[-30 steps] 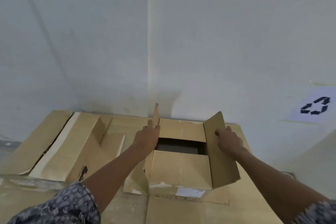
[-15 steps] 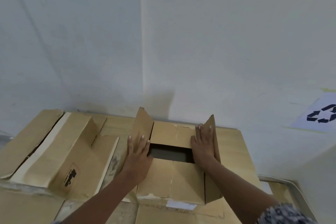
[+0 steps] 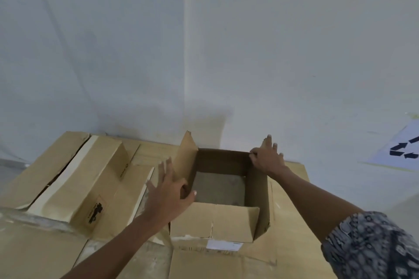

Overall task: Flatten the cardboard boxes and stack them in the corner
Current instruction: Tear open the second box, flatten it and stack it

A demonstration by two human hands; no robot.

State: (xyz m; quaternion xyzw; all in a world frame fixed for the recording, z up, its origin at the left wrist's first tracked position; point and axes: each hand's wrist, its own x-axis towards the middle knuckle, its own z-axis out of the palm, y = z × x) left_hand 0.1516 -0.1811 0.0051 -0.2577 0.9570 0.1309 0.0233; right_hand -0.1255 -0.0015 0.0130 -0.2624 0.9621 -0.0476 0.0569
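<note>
A brown cardboard box (image 3: 213, 224) stands open on flat cardboard near the wall corner, and I can see down through it to the grey floor. Its left flap (image 3: 184, 158) sticks up, and the near flap folds outward toward me above a white label (image 3: 223, 244). My left hand (image 3: 167, 197) straddles the left wall, thumb inside and spread fingers outside, slightly blurred. At the far right corner of the box, my right hand (image 3: 267, 158) has its thumb on the rim and its fingers behind it.
Flattened cardboard boxes (image 3: 74, 181) lie against the wall at the left, one with a black print. A large flat sheet (image 3: 292, 244) lies under and right of the open box. A white recycling sign (image 3: 403, 152) hangs on the right wall. Two walls meet at the corner (image 3: 188, 75).
The far top flap that partly covered the box is now out of sight and the opening is wide. Both hands went from pressing the side flaps to the walls' rims.
</note>
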